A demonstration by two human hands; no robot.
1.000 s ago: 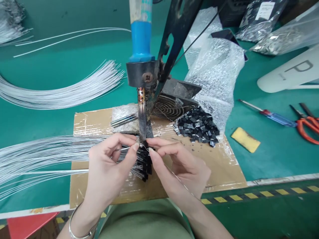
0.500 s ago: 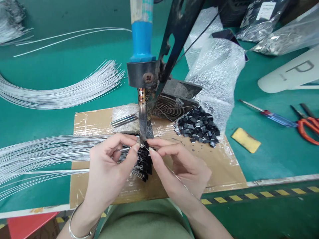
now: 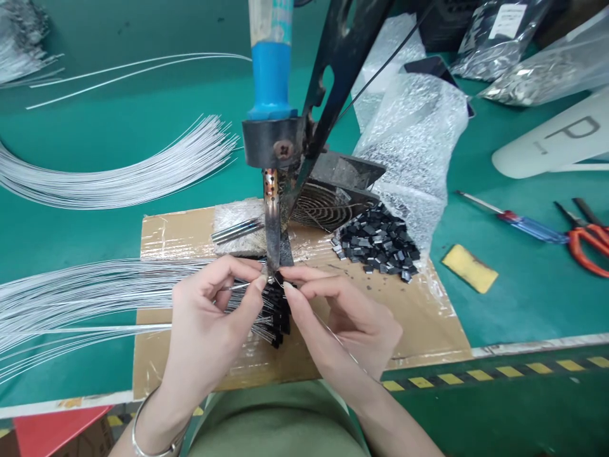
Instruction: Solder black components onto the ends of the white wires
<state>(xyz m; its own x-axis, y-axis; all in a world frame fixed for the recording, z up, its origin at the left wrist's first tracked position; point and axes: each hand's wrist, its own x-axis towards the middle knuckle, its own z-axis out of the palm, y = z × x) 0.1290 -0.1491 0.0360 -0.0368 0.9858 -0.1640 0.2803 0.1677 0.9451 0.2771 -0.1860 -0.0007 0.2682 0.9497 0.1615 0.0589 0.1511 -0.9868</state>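
Observation:
A soldering iron (image 3: 271, 79) with a blue handle hangs upright in a clamp, its tip pointing down between my hands. My left hand (image 3: 209, 324) pinches a thin wire (image 3: 235, 287) between thumb and fingertips, its end at the iron's tip. From the other side, my right hand (image 3: 347, 317) pinches a strand of solder wire (image 3: 340, 344), which trails back over the wrist. The small part at the tip is mostly hidden by fingertips. Beneath my hands lies a bundle of white wires (image 3: 95, 289) with black connectors (image 3: 278, 314) on their ends.
Cardboard (image 3: 419, 330) covers the work area. Small black pieces (image 3: 378, 244) lie heaped by a fan (image 3: 328, 203) and bubble wrap (image 3: 413, 146). Rightward are a yellow sponge (image 3: 470, 268), a screwdriver (image 3: 533, 225), pliers (image 3: 590, 241) and a white cup (image 3: 547, 139). More wires (image 3: 118, 184) lie at left.
Both hands stay at the iron's tip. My right hand has shifted very slightly left, and the short bend of solder wire at its fingertips looks a little different.

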